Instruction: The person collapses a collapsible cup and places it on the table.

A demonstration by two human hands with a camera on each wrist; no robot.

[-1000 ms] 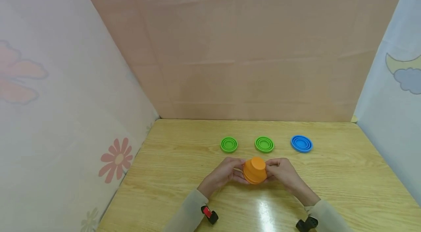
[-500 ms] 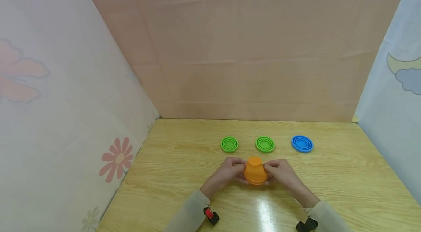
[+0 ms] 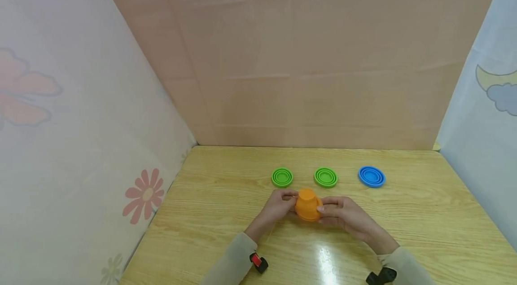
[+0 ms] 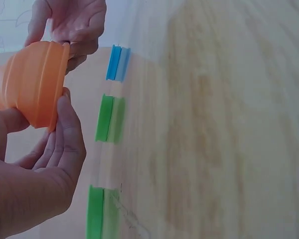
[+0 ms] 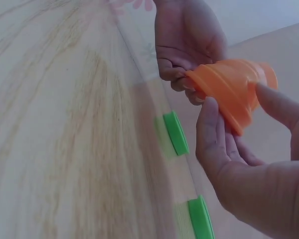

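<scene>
An orange collapsible cup (image 3: 308, 205) is held just above the table, bottom upward and its stepped wall mostly drawn out. My left hand (image 3: 278, 208) grips it from the left; in the left wrist view the thumb lies on the wall and the fingers (image 4: 65, 134) curl at the rim. From the right, my right hand (image 3: 350, 217) pinches it, thumb on the side of the orange cup (image 5: 234, 84) and fingers at its rim, as the right wrist view shows. The wall looks pushed in near that thumb. The inside of the cup is hidden.
Behind the hands, two flattened green cups, a left one (image 3: 282, 177) and a middle one (image 3: 325, 177), lie in a row with a flattened blue cup (image 3: 371, 177). The wooden table (image 3: 218, 186) meets a brown back panel (image 3: 315, 96) and patterned side walls.
The orange cup has moved slightly left and away from the person, its narrow end tipping to the left. My right hand's fingers have shifted on it and look straighter.
</scene>
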